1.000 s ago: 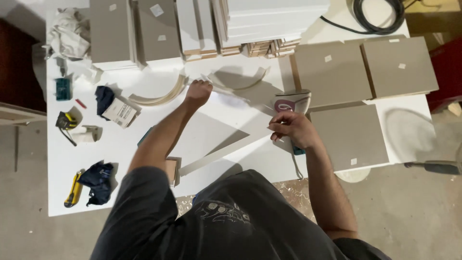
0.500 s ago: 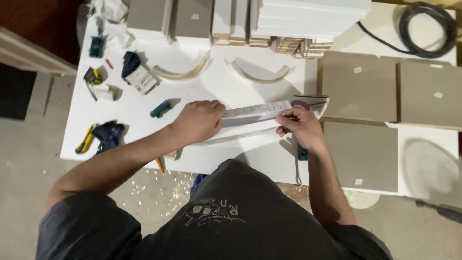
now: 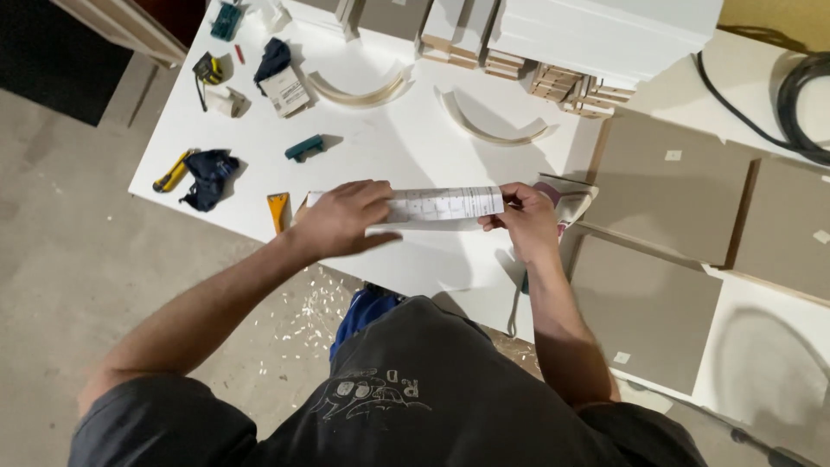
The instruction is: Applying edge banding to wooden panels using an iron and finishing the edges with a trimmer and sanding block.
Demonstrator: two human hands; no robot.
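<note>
Hands both on a long white paper strip point(image 3: 443, 205), held flat and level across the middle of the frame, above the near part of the white worktable point(image 3: 389, 156). Left hand point(image 3: 344, 218) grips the strip's left end, fingers spread over the top, thumb underneath. Right hand point(image 3: 526, 220) pinches the right end between thumb and fingers. Strip carries faint printed grid markings; detail too small to read.

Just left of the left hand, an orange scraper point(image 3: 277, 207) lies at the table's near edge. Further up and left, a small teal tool point(image 3: 304, 148). At the left edge of the table, a yellow-handled utility knife point(image 3: 171, 171) touching a crumpled dark blue cloth point(image 3: 210, 175).

Upper centre: two curved pale trim pieces point(image 3: 359, 92) and point(image 3: 488, 130), side by side, arcs opening upward. Behind them, stacked white boards point(image 3: 605, 35) run along the top of the frame, with a cluster of small wooden blocks point(image 3: 575, 91) beside them.

Right half: flat grey-brown panels point(image 3: 670, 186), each with a small white sticker. Black cable point(image 3: 795, 104) coils at the upper right corner. Wood shavings scattered on the concrete floor point(image 3: 69, 259) below the table edge.
</note>
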